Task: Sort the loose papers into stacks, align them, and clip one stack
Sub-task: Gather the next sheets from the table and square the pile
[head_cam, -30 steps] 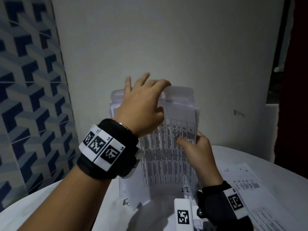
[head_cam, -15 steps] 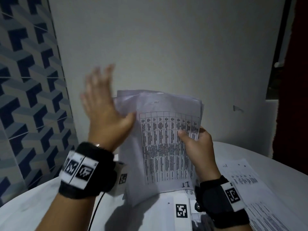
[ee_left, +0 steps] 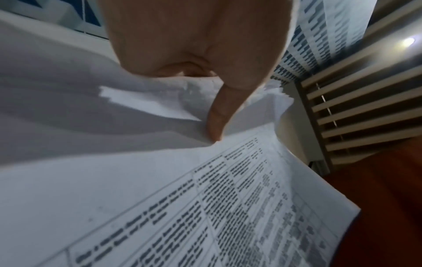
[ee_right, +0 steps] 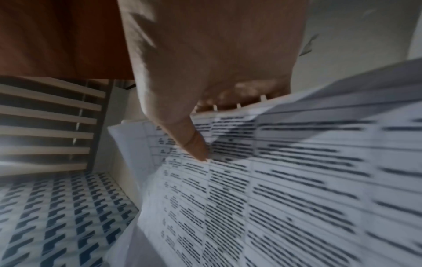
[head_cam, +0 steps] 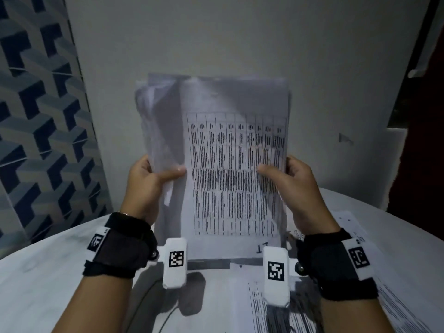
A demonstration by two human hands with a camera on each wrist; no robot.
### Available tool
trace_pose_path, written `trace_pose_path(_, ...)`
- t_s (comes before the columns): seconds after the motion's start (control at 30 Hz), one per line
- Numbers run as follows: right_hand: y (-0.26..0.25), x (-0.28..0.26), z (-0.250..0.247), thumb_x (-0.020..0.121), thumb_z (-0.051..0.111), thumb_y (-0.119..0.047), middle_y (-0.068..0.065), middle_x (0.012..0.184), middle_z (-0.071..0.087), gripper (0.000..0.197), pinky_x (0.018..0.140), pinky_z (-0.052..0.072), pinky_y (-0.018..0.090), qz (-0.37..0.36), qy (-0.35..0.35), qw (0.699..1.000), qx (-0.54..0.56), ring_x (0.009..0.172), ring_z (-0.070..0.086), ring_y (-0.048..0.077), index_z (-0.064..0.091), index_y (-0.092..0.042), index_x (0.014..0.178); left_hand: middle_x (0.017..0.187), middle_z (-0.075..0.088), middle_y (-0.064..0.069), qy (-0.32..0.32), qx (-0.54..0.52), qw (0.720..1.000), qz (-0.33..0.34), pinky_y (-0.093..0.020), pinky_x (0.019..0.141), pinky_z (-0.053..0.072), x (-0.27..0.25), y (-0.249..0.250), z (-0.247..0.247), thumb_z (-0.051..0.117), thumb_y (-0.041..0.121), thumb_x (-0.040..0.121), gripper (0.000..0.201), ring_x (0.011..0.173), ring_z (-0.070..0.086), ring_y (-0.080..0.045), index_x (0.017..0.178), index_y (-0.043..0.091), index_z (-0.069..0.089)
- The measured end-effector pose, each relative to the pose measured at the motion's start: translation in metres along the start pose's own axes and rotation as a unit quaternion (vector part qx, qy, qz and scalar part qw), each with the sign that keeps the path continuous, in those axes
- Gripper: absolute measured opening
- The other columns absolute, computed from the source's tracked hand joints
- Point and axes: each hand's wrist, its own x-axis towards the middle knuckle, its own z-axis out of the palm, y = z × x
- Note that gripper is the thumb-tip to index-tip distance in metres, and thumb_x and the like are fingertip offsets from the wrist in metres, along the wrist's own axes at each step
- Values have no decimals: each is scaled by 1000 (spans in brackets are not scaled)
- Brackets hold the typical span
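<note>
I hold a stack of white papers (head_cam: 230,164) upright, its bottom edge down on the round white table (head_cam: 43,280). The front sheet carries a printed table of dark text. My left hand (head_cam: 153,174) grips the stack's left edge, thumb across the front and fingers behind; that thumb (ee_left: 217,115) presses on ruffled sheets (ee_left: 137,112). My right hand (head_cam: 286,171) grips the right edge the same way, its thumb (ee_right: 194,144) lying on the printed sheet (ee_right: 297,180). The sheets at the left and top edges are uneven. No clip is in view.
More printed sheets (head_cam: 360,296) lie flat on the table at the lower right. A plain wall (head_cam: 216,44) stands close behind the stack, with patterned blue tiles (head_cam: 36,116) to the left. A dark doorway edge (head_cam: 427,140) is at the right.
My left hand came down from the top of the stack, swung out to the left, and now grips the left edge. The stack stands squarer to me, held from both sides.
</note>
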Motion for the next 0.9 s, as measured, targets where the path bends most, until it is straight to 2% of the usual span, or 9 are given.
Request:
trace_pose_path(0.07, 7, 0, 4, 91, 58, 0, -5, 83, 73, 14, 62, 51, 15, 53, -13, 998, 14, 74, 68, 7, 66, -12, 92, 94, 80, -5, -18, -12, 1000, -14, -28, 77, 60, -2, 2, 4, 68, -13, 83, 22, 92, 76, -22, 96, 5, 66)
trace_pose_path(0.13, 10, 0, 11, 88, 55, 4, 3, 85, 64, 18, 64, 49, 22, 57, 5, 998, 31, 78, 61, 16, 62, -12, 91, 103, 80, -6, -49, -15, 998, -21, -30, 80, 60, -3, 5, 9, 64, -12, 86, 28, 96, 76, -23, 108, 5, 68)
trace_pose_path(0.27, 11, 0, 13, 90, 67, 0, -8, 90, 76, 19, 70, 58, 18, 2, 50, 998, 43, 85, 73, 6, 69, -16, 100, 109, 78, -4, -30, 14, 999, 31, -39, 88, 61, 0, 10, 10, 67, -13, 84, 39, 100, 74, -23, 117, 9, 67)
trace_pose_path(0.4, 16, 1, 19, 91, 74, -15, 4, 102, 77, 15, 92, 60, 43, 3, 74, 997, -20, 97, 74, 18, 70, -11, 104, 99, 78, 8, -5, 58, 992, 115, -30, 79, 62, -1, 16, 11, 69, -13, 85, 39, 94, 74, -14, 107, 19, 68)
trace_pose_path(0.5, 16, 4, 21, 88, 77, -15, -5, 108, 74, 33, 91, 58, 33, -12, 76, 997, -5, 99, 71, 6, 63, -21, 117, 101, 74, 4, -11, 134, 975, 175, -28, 76, 60, 2, 37, 7, 74, -7, 83, 35, 88, 71, -10, 111, 14, 66)
trace_pose_path(0.63, 8, 4, 9, 76, 89, -26, -2, 140, 51, 101, 93, 45, 16, -70, 183, 980, -37, 123, 56, 10, 23, -30, 153, 92, 68, -13, -80, 345, 890, 288, -35, 67, 47, 7, 85, 2, 68, 12, 76, 23, 79, 60, -25, 98, 5, 65)
trace_pose_path(0.73, -3, -2, 2, 69, 91, -33, 1, 156, 36, 121, 106, 36, 28, -106, 152, 974, -133, 141, 37, 16, 12, -32, 160, 87, 68, -13, -144, 483, 800, 326, -44, 71, 53, 4, 109, 8, 67, 13, 79, 20, 83, 63, -33, 97, 6, 64)
trace_pose_path(0.8, -9, -4, 2, 71, 91, -31, -2, 153, 45, 105, 110, 39, 37, -106, 99, 971, -188, 137, 44, 12, 29, -28, 156, 88, 71, -10, -179, 529, 765, 320, -47, 74, 55, 2, 117, 12, 69, 7, 82, 18, 85, 65, -34, 100, 9, 65)
trace_pose_path(0.9, -8, -1, 4, 79, 86, -15, -2, 112, 77, 45, 96, 57, 45, -55, -28, 991, -120, 101, 72, 10, 70, -15, 122, 81, 68, -5, -234, 560, 729, 317, -46, 69, 53, 2, 119, 15, 66, 9, 79, 14, 79, 63, -31, 93, 11, 64)
